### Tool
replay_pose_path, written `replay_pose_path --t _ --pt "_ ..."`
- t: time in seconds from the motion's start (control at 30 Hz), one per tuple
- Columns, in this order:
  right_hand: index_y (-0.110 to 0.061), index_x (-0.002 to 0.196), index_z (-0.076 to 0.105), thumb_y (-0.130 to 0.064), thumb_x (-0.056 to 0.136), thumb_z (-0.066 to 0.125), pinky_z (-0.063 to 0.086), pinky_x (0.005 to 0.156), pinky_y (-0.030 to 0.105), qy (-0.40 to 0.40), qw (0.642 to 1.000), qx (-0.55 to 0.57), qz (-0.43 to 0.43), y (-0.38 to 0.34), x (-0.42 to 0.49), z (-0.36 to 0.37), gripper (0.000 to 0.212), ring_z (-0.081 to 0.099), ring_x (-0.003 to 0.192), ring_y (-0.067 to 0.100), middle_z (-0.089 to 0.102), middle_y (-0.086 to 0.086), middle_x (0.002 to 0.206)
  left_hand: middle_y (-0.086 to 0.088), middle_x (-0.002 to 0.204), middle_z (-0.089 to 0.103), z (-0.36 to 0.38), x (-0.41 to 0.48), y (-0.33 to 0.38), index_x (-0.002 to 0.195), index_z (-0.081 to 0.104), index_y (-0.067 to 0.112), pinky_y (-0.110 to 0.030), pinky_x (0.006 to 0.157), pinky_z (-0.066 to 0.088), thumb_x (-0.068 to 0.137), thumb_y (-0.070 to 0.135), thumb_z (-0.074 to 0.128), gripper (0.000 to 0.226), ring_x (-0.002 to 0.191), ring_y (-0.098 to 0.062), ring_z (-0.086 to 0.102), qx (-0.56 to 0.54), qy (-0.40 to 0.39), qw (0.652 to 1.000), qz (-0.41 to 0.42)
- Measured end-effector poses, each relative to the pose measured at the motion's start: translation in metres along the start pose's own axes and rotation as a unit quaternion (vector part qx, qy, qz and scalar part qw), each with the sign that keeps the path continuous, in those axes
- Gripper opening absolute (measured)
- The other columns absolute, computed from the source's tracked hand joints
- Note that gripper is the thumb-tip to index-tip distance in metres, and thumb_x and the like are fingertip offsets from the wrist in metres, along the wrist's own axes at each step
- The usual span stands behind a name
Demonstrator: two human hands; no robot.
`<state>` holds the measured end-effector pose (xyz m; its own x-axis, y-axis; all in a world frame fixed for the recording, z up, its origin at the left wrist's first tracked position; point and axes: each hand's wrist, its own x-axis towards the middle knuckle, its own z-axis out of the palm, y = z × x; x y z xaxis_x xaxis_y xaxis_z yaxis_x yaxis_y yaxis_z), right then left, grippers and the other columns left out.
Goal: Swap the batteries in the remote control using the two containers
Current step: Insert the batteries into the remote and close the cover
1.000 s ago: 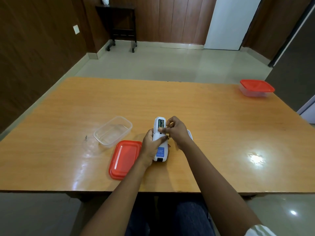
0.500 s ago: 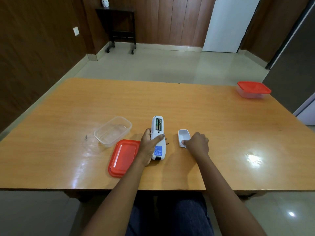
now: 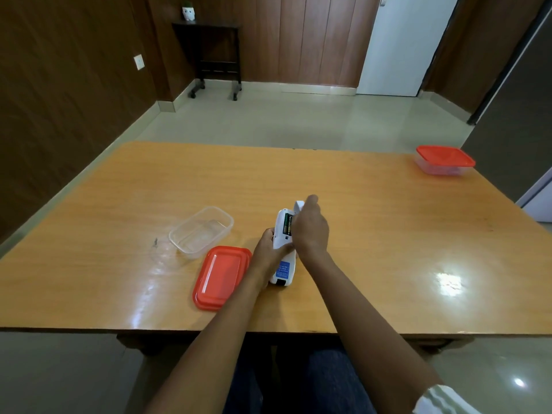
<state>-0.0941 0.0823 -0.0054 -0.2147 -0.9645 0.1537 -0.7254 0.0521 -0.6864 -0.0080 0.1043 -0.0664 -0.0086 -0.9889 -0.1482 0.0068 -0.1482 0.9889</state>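
A white remote control (image 3: 283, 265) lies face down near the table's front edge, and my left hand (image 3: 265, 253) grips its left side. Its battery compartment is uncovered, with dark green batteries (image 3: 287, 224) showing inside. My right hand (image 3: 310, 231) hovers over the remote's far end and pinches the white battery cover (image 3: 298, 205) just above the compartment. An empty clear container (image 3: 191, 252) stands open to the left, with its red lid (image 3: 221, 276) lying flat beside the remote. A second container (image 3: 445, 161), closed with a red lid, sits at the far right corner.
The wooden table (image 3: 388, 234) carries a glare spot at the right front. A small dark speck (image 3: 155, 242) lies left of the clear container. Beyond the table are a tiled floor, a dark side table (image 3: 209, 49) and a white door.
My right hand left the compartment, went to the battery cover lying on the table right of the remote, picked it up and brought it over the remote's far end. My left hand kept its hold.
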Motion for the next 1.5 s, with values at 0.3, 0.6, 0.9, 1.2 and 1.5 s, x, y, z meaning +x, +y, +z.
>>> replay_pose_path --t 0.3,0.6,0.9,1.2,1.5 --pt "-0.005 0.114 0.063 -0.007 0.092 0.046 0.043 0.072 0.03 -0.086 0.994 -0.007 -0.061 0.005 -0.003 0.004 0.028 0.059 0.104 0.026 0.053 0.006 0.127 -0.006 0.095 0.065 -0.006 -0.002 -0.002 0.113 0.05 0.012 -0.022 0.059 0.051 0.086 0.017 0.063 0.03 0.073 -0.01 0.067 -0.041 -0.014 0.999 0.013" --pt "-0.019 0.132 0.049 -0.002 0.079 0.066 0.046 0.081 0.032 -0.219 0.973 0.017 -0.065 0.014 0.028 -0.019 0.058 0.055 0.109 0.029 0.048 0.011 0.135 -0.009 0.084 0.068 -0.009 -0.003 0.003 0.113 0.05 0.011 -0.023 0.054 0.055 0.084 0.01 0.064 0.032 0.059 -0.011 0.069 -0.049 -0.042 0.998 -0.006" --pt "-0.005 0.124 0.055 0.006 0.081 0.063 0.054 0.071 0.029 -0.297 0.938 0.177 0.039 0.034 0.051 -0.034 0.046 0.056 0.086 0.023 0.05 0.011 0.105 -0.008 0.097 0.067 -0.009 -0.004 -0.003 0.12 0.052 0.008 -0.029 0.07 0.056 0.083 0.005 0.065 0.04 0.082 -0.021 0.066 -0.076 -0.075 0.994 -0.039" --pt "-0.007 0.117 0.06 -0.024 0.097 0.046 0.047 0.086 0.04 -0.175 0.967 0.184 0.003 0.034 0.044 0.0 0.03 0.051 0.096 0.018 0.055 0.001 0.104 -0.013 0.101 0.066 -0.006 -0.001 -0.007 0.118 0.056 0.006 -0.033 0.071 0.054 0.083 0.003 0.063 0.035 0.082 -0.027 0.065 -0.13 -0.013 0.991 -0.036" --pt "-0.009 0.124 0.054 -0.028 0.099 0.038 0.039 0.081 0.031 -0.12 0.972 0.199 0.022 0.037 0.027 0.021 0.035 0.053 0.106 0.024 0.059 0.01 0.12 -0.015 0.099 0.066 -0.003 -0.003 -0.006 0.115 0.057 -0.001 -0.024 0.055 0.055 0.083 0.002 0.063 0.033 0.074 -0.023 0.065 -0.099 0.021 0.994 -0.038"
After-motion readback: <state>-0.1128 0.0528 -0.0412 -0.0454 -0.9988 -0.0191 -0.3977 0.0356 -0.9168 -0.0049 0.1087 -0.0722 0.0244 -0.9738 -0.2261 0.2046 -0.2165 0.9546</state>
